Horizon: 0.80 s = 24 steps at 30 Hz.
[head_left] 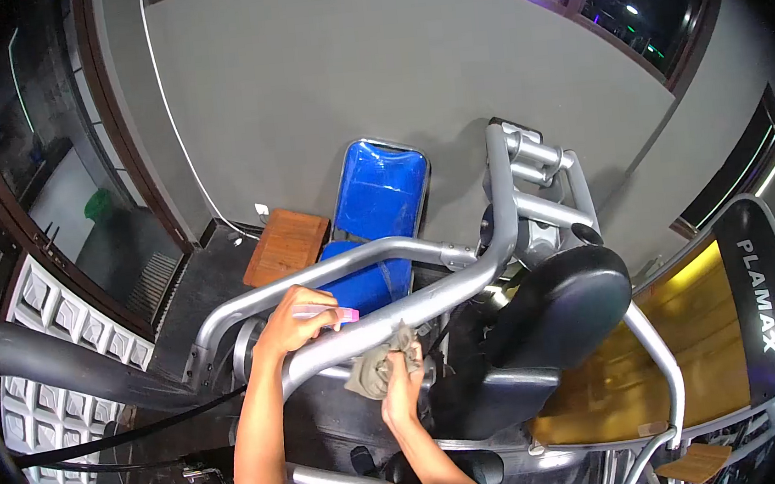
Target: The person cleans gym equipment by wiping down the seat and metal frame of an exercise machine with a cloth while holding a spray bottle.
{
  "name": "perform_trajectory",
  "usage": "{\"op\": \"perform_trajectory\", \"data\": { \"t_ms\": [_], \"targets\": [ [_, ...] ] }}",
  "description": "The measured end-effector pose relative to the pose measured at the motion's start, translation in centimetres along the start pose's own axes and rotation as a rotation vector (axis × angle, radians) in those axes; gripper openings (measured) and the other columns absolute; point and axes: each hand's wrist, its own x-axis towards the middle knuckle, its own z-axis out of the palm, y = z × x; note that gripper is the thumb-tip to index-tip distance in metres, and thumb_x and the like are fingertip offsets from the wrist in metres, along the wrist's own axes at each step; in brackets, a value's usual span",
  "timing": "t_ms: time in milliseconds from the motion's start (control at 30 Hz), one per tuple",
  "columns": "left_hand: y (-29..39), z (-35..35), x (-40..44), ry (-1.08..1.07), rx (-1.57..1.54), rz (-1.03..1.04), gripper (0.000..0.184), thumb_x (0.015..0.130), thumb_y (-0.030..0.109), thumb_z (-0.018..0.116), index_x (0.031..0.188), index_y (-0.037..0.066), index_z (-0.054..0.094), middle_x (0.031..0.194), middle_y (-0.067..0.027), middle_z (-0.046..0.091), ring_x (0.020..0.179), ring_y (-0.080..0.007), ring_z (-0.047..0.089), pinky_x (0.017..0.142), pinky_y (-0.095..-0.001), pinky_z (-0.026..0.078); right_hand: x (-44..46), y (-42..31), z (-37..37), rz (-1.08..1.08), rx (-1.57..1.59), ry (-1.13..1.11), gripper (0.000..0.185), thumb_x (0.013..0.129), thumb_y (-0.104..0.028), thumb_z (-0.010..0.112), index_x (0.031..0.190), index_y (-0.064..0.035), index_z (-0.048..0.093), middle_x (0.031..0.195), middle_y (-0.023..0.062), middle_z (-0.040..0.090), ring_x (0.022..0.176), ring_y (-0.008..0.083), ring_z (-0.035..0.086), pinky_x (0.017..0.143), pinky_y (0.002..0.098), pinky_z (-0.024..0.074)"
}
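Note:
My left hand (pixel 295 327) is closed around what looks like a spray bottle (pixel 348 315). Only its pink tip and a pale pinkish part show past my fingers; the rest is hidden. This hand is just above a thick silver tube (pixel 394 315) of an exercise machine. In my right hand (pixel 404 383) is a crumpled grey-brown cloth (pixel 371 373), gripped between thumb and fingers. The cloth hangs at the near side of the same tube, and I cannot tell whether it touches the metal. Right of it is the machine's black padded seat (pixel 564 305).
A blue folding chair (pixel 379 187) and a wooden stool (pixel 284 244) stand by the grey wall behind the machine. A PLAMAX panel (pixel 672 337) is at the right. Black cables (pixel 137 437) stretch across the lower left, near a white patterned block wall (pixel 43 364).

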Motion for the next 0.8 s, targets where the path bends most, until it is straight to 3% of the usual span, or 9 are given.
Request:
{"op": "perform_trajectory", "data": {
  "t_ms": [100,167,233,300,433,500,567,633,800],
  "targets": [
    [0.1,-0.5,-0.2,-0.005,0.044,0.016,0.027,0.078,0.025,0.062,0.069,0.000,0.068,0.063,-0.0069,0.062,0.049,-0.0148,0.054,0.050,-0.0309,0.041,2.9,0.1,-1.7,-0.067,0.107,0.101,0.036,0.093,-0.006,0.057,0.129,-0.0072,0.055,0.117,0.0056,0.062,0.102,0.0170,0.062,0.091,0.0340,0.0511],
    [0.4,-0.8,-0.5,-0.018,0.078,0.028,0.027,0.078,0.025,0.062,0.069,0.000,0.068,0.062,-0.0073,0.062,0.049,-0.0153,0.054,0.050,-0.0314,0.041,5.5,-1.6,-2.3,0.037,0.209,0.177,0.033,0.095,-0.011,0.059,0.127,-0.0067,0.056,0.119,0.0074,0.064,0.106,0.0206,0.064,0.092,0.0374,0.0529],
    [0.9,-0.8,-0.6,0.020,0.060,-0.014,0.028,0.078,0.026,0.061,0.068,0.001,0.067,0.059,-0.0075,0.060,0.049,-0.0158,0.054,0.050,-0.0320,0.041,7.6,-2.5,-3.4,0.118,0.218,0.090,0.032,0.095,-0.014,0.060,0.127,-0.0064,0.058,0.122,0.0080,0.064,0.112,0.0236,0.064,0.092,0.0401,0.0538],
    [1.1,-1.1,-0.5,0.013,0.088,-0.006,0.028,0.078,0.026,0.061,0.067,0.001,0.067,0.059,-0.0075,0.059,0.049,-0.0163,0.054,0.051,-0.0324,0.041,7.0,-1.6,-3.2,0.095,0.222,0.075,0.039,0.093,-0.015,0.060,0.130,-0.0048,0.054,0.122,0.0080,0.062,0.114,0.0225,0.061,0.098,0.0419,0.0507],
    [1.8,-1.5,-0.8,0.013,0.168,0.015,0.029,0.079,0.027,0.060,0.067,0.001,0.066,0.059,-0.0080,0.059,0.052,-0.0190,0.056,0.055,-0.0341,0.043,3.4,1.4,-1.8,0.478,0.297,-0.058,0.026,0.095,-0.021,0.057,0.119,-0.0111,0.059,0.111,0.0039,0.066,0.109,0.0211,0.063,0.098,0.0439,0.0504],
    [1.7,-1.6,-0.9,0.032,0.193,0.023,0.030,0.079,0.028,0.060,0.067,0.002,0.066,0.060,-0.0092,0.060,0.056,-0.0217,0.058,0.060,-0.0356,0.044,1.8,3.3,-2.1,0.496,0.260,-0.119,0.020,0.096,-0.021,0.056,0.113,-0.0117,0.061,0.109,0.0034,0.066,0.106,0.0188,0.064,0.097,0.0426,0.0506],
    [1.8,-1.5,-1.1,0.056,0.187,0.018,0.030,0.078,0.029,0.060,0.066,0.002,0.066,0.061,-0.0105,0.062,0.059,-0.0246,0.060,0.062,-0.0366,0.045,1.7,3.8,-2.9,0.465,0.165,-0.178,0.018,0.095,-0.016,0.058,0.112,-0.0101,0.061,0.108,0.0039,0.065,0.103,0.0182,0.064,0.094,0.0398,0.0525],
    [1.8,-1.3,-1.1,0.062,0.193,0.031,0.030,0.079,0.029,0.061,0.066,0.002,0.067,0.062,-0.0109,0.063,0.059,-0.0257,0.060,0.063,-0.0369,0.045,1.0,0.0,-1.7,0.396,0.048,-0.083,0.016,0.094,-0.011,0.059,0.110,-0.0084,0.061,0.106,0.0046,0.065,0.101,0.0183,0.064,0.090,0.0381,0.0540],
    [2.0,-1.4,-1.1,0.055,0.206,0.031,0.033,0.081,0.031,0.064,0.065,0.002,0.067,0.063,-0.0111,0.065,0.060,-0.0279,0.061,0.063,-0.0378,0.045,3.8,-2.6,-2.0,0.172,0.228,0.125,0.036,0.096,-0.015,0.058,0.129,-0.0015,0.054,0.121,0.0094,0.064,0.108,0.0267,0.065,0.095,0.0427,0.0537]
  ]
}}
